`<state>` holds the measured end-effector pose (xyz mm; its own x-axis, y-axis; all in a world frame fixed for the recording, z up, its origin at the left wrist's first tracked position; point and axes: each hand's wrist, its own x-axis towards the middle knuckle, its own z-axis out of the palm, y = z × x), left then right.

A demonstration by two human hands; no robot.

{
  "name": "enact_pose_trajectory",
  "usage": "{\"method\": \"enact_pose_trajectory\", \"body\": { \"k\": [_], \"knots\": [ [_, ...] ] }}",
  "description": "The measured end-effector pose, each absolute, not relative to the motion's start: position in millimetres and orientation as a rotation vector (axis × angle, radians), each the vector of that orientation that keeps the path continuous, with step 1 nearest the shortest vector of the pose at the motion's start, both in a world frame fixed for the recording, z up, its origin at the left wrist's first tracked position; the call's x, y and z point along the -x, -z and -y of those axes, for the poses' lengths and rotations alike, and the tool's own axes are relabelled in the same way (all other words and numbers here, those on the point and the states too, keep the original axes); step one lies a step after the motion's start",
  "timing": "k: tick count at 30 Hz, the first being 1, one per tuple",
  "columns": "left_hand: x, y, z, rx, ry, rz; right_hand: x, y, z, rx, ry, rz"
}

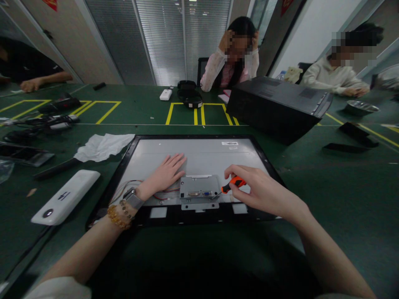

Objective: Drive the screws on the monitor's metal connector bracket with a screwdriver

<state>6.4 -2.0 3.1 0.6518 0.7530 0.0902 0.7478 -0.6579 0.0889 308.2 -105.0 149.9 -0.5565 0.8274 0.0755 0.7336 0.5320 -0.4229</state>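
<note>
Green table (327,195), marked with yellow lines, seen from the worker's side. A display panel (205,155) lies face down at the middle of the table's near edge, its grey metal back up inside a black frame. A black computer case (274,104) stands beyond it, toward the far right corner, well apart from the panel. A crumpled white cloth (102,147) lies just off the panel's far left corner. A white oblong device (67,197) lies left of the panel, toward the table's near left edge.

A grey metal cover (199,189) with two connector ports on its near face sits on the panel's back, at the middle of the panel's near side.

The left hand (165,170) rests palm down on the panel, fingers spread and flat, just left of the cover; thin wires run under the wrist. The right hand (258,189) is closed on a small screwdriver (233,182), pinching its orange handle between thumb and fingers, tip angled down to the cover's near right corner.

A wristwatch (134,198) and beaded bracelets (120,216) sit on the left wrist.
</note>
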Motion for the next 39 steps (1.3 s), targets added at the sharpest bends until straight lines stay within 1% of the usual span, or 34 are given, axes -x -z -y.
{"method": "enact_pose_trajectory", "body": {
  "k": [12,25,39],
  "knots": [
    [-6.6,-3.1,1.7,-2.803,-0.17,-1.287,-309.2,-147.4,102.4,1.398,-0.417,2.545],
    [-6.0,-4.3,2.9,-2.797,-0.202,-1.265,-308.9,-150.9,105.0,1.291,-0.529,2.5],
    [-6.0,-3.1,2.1,-2.8,-0.198,-1.27,-308.4,-149.9,105.5,1.234,-0.532,2.494]
  ]
}}
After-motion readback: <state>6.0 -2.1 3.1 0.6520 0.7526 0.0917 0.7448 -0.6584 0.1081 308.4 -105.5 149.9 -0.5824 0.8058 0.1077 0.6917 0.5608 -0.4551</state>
